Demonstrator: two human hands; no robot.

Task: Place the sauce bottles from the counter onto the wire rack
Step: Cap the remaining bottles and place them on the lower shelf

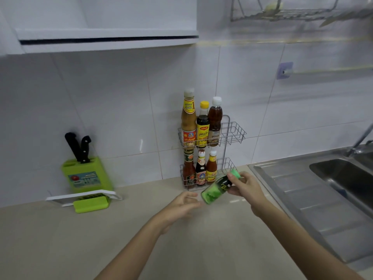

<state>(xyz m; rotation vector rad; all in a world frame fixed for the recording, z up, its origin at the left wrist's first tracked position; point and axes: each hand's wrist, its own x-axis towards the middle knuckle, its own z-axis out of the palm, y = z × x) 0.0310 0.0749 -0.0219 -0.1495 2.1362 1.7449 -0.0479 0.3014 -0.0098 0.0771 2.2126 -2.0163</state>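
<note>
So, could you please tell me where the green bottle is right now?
The green bottle is tilted in the right hand, above the counter, just in front of the rack's lower tier.

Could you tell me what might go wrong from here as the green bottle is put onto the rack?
The right hand holds the green bottle tilted, gripped near its cap end only; it might slip onto the counter. The left hand is open beneath it, not supporting it. The wire rack has free space only at the right of each tier, beside standing bottles, so a careless insertion could knock a neighbour over.
</note>
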